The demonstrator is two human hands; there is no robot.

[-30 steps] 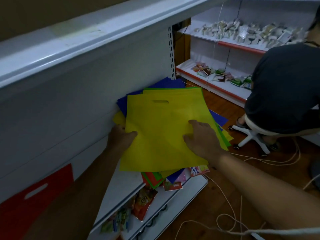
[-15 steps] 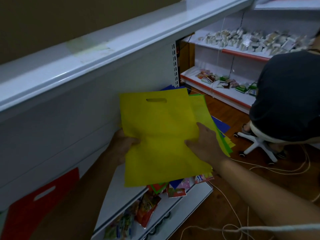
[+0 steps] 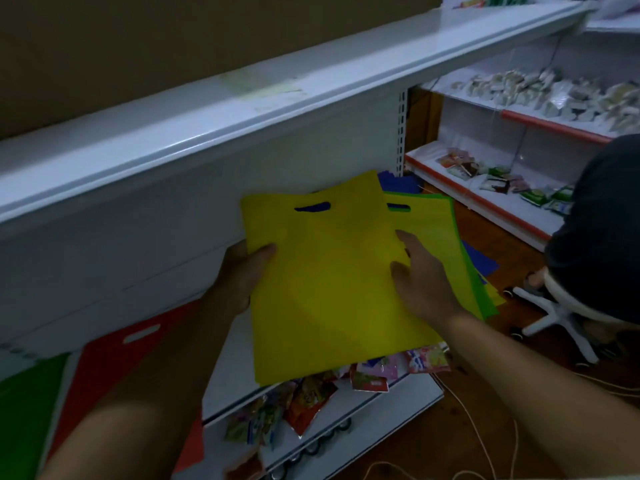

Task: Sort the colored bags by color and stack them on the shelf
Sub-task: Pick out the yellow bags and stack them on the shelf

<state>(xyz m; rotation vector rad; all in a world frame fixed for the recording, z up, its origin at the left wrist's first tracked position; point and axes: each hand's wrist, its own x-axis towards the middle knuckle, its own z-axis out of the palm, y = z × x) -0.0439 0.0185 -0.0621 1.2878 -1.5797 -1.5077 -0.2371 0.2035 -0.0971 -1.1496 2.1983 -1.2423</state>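
A yellow bag with a cut-out handle is lifted off a mixed pile. My left hand grips its left edge, thumb on top. My right hand rests with fingers spread across its right side, partly over the pile of yellow, green and blue bags beneath. A red bag lies flat on the white shelf at lower left, and a green bag lies further left beside it.
A long white upper shelf runs overhead. Snack packets fill the lower shelf below the bags. A person in a dark shirt sits on a white stool at right. Cords trail over the wooden floor.
The top yellow bag has been raised off the pile and shifted left. My left hand now grips its edge with the thumb on top. The view has tilted up and left.
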